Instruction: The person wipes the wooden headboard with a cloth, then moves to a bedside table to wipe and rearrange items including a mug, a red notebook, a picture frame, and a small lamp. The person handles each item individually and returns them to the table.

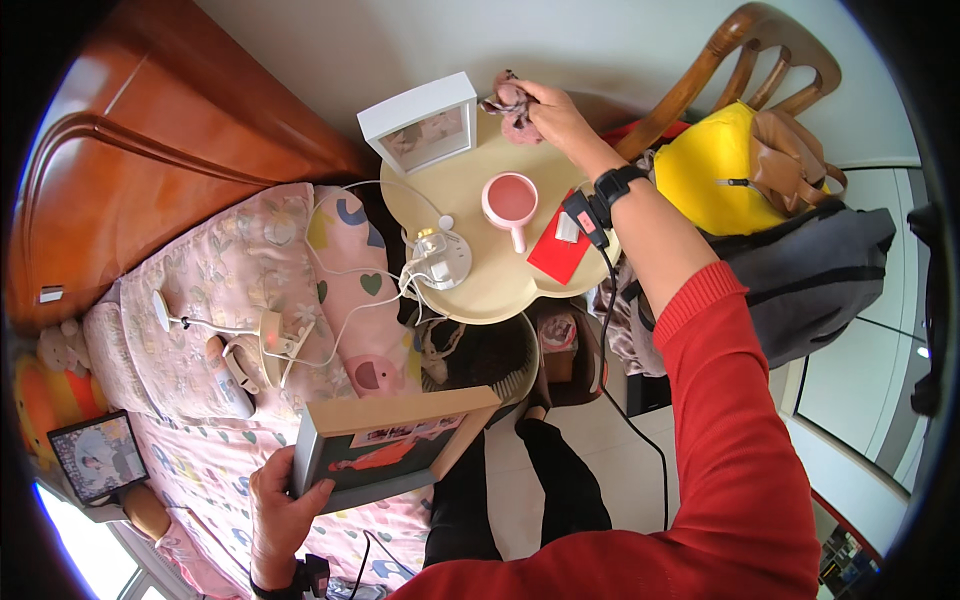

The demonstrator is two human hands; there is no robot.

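Observation:
My left hand (286, 495) grips the lower left edge of a deep shadow-box photo frame (390, 450) with a light wood side and a grey side, held over the edge of the bed. My right hand (551, 109) holds a small pink-brown hair scrunchie or similar soft fabric item (516, 109) above the back of a cream scalloped table (487, 285). A white box frame (424, 124) with a picture stands at the table's back left. A pink mug (510, 201), a red envelope (559, 247) with a white charger (568, 227) on it, and a round power strip (442, 259) are on the table.
Left lies a bed with pink pillows (225, 300), a white clip-on device (281, 337) and cables. Beneath the table stands a bin (517, 367). A wooden chair (750, 45) at right bears a yellow bag (712, 172) and a dark backpack (810, 277). A black cable hangs from my right wrist.

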